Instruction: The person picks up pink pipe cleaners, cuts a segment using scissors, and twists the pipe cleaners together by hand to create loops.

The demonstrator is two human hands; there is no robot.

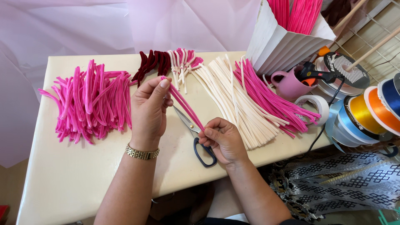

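Scissors (196, 135) on table (75, 175) centre; folded stems (89, 102) left, straight stems (246, 100) right; ribbon spools (366, 110) far right.

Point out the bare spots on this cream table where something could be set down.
Bare: the cream table's near-left stretch, below the heap of folded bright pink fuzzy stems and left of the left hand; also a small patch around the dark-handled scissors by the right hand. Crowded: the right side, with cream and pink stem bundles, mauve mug, ribbon spools.

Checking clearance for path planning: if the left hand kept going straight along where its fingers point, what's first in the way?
Likely the dark red bent stems at the table's far edge: the left hand points up-and-away toward them. Height is unclear, so it might pass above.
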